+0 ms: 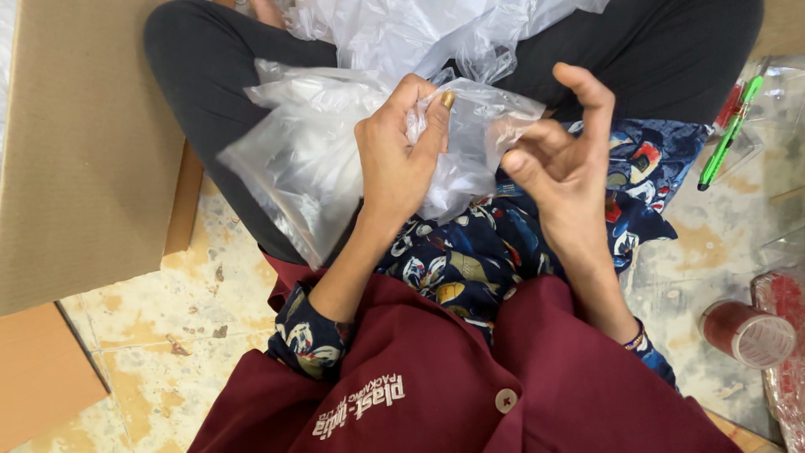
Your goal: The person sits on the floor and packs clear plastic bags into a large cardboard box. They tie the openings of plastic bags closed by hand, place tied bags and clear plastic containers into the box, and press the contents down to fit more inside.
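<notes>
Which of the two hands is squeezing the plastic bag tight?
The left hand. Its fingers are curled shut around the clear plastic bag, bunching it. The right hand is open with fingers spread, only touching the bag's edge.

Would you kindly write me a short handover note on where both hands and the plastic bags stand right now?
Left hand: closed around a crumpled clear plastic bag, gripping it at the middle.
Right hand: open, fingers spread, thumb and forefinger pinching the same bag's edge.
More loose clear plastic sheeting lies on the lap above. A brown cardboard box sits on the left; a green pen and a red tape roll on the floor at right.
Done: bag in hand. Left: bag remains crumpled.
</notes>
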Available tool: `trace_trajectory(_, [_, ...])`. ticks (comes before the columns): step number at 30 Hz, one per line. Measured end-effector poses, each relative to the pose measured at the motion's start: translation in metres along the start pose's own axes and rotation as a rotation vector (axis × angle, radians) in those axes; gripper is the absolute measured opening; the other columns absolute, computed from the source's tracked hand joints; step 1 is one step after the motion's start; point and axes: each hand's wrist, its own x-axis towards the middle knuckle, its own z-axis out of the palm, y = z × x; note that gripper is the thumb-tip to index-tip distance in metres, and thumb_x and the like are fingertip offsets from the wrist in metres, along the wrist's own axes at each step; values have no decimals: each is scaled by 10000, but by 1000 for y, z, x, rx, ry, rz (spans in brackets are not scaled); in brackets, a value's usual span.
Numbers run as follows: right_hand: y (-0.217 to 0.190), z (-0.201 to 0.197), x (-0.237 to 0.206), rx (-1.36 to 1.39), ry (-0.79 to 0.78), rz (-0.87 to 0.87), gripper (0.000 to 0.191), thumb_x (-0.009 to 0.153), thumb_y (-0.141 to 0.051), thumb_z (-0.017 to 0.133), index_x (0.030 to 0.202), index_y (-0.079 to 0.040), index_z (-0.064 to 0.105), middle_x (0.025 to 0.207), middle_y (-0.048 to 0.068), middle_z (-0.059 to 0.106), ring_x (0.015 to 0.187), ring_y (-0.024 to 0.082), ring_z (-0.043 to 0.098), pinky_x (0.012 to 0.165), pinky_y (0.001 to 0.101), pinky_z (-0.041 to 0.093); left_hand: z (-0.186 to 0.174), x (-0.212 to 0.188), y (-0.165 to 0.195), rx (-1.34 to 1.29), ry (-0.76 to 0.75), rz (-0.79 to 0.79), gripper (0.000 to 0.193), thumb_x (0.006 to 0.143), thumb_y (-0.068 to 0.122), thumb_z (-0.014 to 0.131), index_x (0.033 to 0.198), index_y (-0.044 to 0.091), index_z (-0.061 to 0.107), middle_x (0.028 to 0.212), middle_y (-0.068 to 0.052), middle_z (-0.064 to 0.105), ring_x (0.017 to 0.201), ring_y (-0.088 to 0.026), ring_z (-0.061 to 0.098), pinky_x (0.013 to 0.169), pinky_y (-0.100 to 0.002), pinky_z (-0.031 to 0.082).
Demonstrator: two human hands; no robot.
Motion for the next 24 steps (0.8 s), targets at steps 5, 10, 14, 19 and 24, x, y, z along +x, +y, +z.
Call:
trace_trajectory(5, [-3, 9, -1, -46, -98, -49, 874, 920, 35, 773, 1566, -139, 209, 1206, 108, 724, 1157, 180, 709, 1072, 332, 577, 1, -1, 2, 25, 12, 26, 136, 1045, 148, 640, 947, 53, 637, 625, 6, 626, 575, -48, 594, 550, -245, 447])
trace_trajectory(10, [5, 2, 1, -103, -90, -77, 792, 1062, 4, 779, 1624, -104, 232, 1176, 220, 724, 1165, 260, 713, 1087, 373, 539, 3, 0, 1, 41, 33, -17, 139, 1030, 154, 654, 931, 57, 646, 596, 9, 623, 541, -50, 581, 520, -251, 436])
trace_trajectory(14, [4, 4, -2, -45, -243, -87, 900, 1003, 4, 767, 1623, -154, 134, 1371, 171, 687, 1282, 243, 674, 1153, 373, 547, 7, -2, -1, 71, 82, 33, 134, 1037, 147, 660, 947, 52, 631, 634, -20, 625, 567, -65, 585, 546, -260, 457])
trace_trajectory(19, [9, 12, -3, -194, -183, -126, 971, 870, 63, 784, 1595, -127, 167, 1469, 77, 499, 1318, 207, 614, 1127, 374, 556, 13, -5, 1, 114, 115, 164, 101, 1053, 141, 652, 1014, 53, 619, 750, -58, 651, 620, -85, 587, 596, -269, 481])
trace_trajectory(24, [15, 7, 1, -187, -46, -156, 647, 1079, 80, 713, 1567, -61, 312, 1120, 139, 762, 1078, 137, 732, 1015, 259, 563, 11, -6, 0, 116, 108, 56, 108, 1026, 148, 666, 983, 56, 627, 665, -31, 625, 557, -64, 578, 533, -268, 449])
